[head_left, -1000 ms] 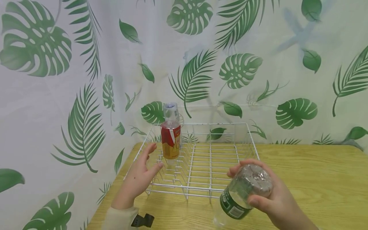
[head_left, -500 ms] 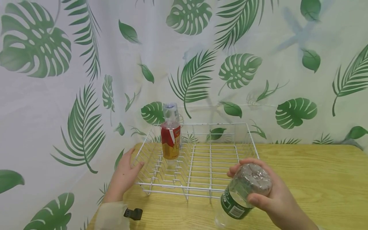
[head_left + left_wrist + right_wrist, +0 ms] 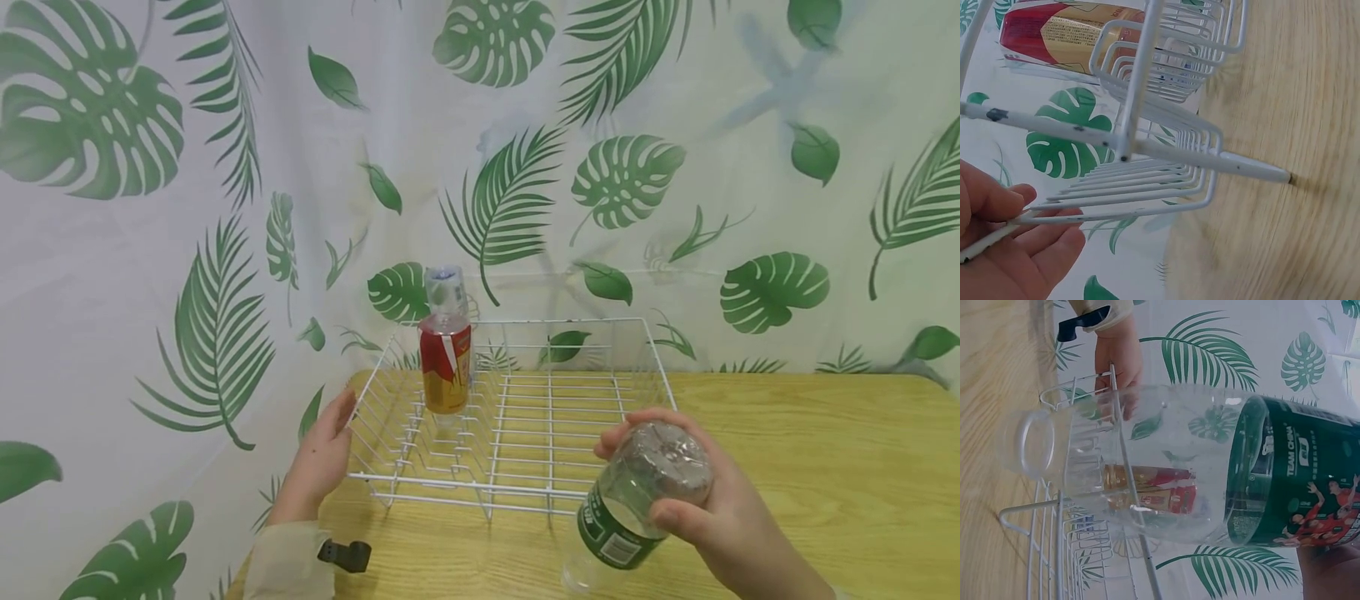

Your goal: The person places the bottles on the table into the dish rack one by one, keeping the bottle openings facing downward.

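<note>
In my right hand (image 3: 723, 508) is a clear plastic bottle (image 3: 617, 529) with a green label, gripped near its base. It tilts upside down, with its neck low toward the table, in front of a white wire dish rack (image 3: 427, 481). The right wrist view shows the uncapped mouth of this see-through bottle (image 3: 1147, 456). My left hand (image 3: 318, 458) holds the rack's left rim, thumb and fingers around the wire in the left wrist view. Upside down in the rack's left part stands another clear bottle (image 3: 447, 371) with a red and yellow label.
The rack rests on a wood-grain table (image 3: 817, 467). Behind and to the left hangs a white curtain (image 3: 315, 250) printed with green leaves. A black strap (image 3: 345, 556) sits at my left cuff.
My left hand has moved left from over the rack's front left corner to its left rim and taken hold there. My right hand and its bottle have hardly moved.
</note>
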Demonstrator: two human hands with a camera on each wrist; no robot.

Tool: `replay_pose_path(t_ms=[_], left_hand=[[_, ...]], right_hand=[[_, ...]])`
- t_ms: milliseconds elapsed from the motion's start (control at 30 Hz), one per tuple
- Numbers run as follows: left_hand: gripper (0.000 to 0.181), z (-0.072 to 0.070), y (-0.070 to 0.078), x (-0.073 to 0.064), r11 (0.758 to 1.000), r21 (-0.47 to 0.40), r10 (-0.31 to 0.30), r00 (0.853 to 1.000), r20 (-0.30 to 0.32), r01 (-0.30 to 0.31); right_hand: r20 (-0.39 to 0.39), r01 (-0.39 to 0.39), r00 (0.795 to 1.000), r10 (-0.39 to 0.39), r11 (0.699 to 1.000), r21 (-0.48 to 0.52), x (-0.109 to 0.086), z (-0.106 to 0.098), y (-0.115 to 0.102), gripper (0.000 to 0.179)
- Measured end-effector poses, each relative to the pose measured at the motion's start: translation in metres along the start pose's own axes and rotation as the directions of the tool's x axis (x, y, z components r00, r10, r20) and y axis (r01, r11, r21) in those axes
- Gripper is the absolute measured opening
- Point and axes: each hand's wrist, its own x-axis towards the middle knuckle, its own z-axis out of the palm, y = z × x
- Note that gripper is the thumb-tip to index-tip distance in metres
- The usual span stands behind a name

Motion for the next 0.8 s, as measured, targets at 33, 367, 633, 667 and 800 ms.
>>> replay_pose_path(t_ms=[33,367,633,667,800], left_hand=[[0.057,0.0,-0.001,0.0,1.0,-0.028,0.0,1.0,0.014,0.001],[0.056,0.001,-0.007,0.001,0.977,-0.21,-0.017,0.997,0.081,0.034],[0.056,0.001,-0.008,0.003,0.973,-0.224,-0.043,0.995,0.092,0.063],[0.056,0.001,-0.008,0.003,0.973,-0.224,-0.044,0.995,0.093,0.064],[0.056,0.0,-0.007,0.002,0.973,-0.217,-0.053,0.994,0.09,0.072]], right_hand=[[0.004,0.017,1.0,-0.017,1.0,0.009,0.0,0.0,0.0,0.056],[-0.001,0.119,0.993,-0.119,0.99,0.072,0.029,0.01,-0.004,0.062],[-0.049,0.097,0.994,-0.093,0.991,0.093,0.074,0.034,-0.003,0.069],[-0.063,0.08,0.995,-0.075,0.993,0.082,0.08,0.037,-0.003,0.071],[-0.125,-0.012,0.992,0.01,1.0,-0.018,0.106,0.048,0.002,0.081]])
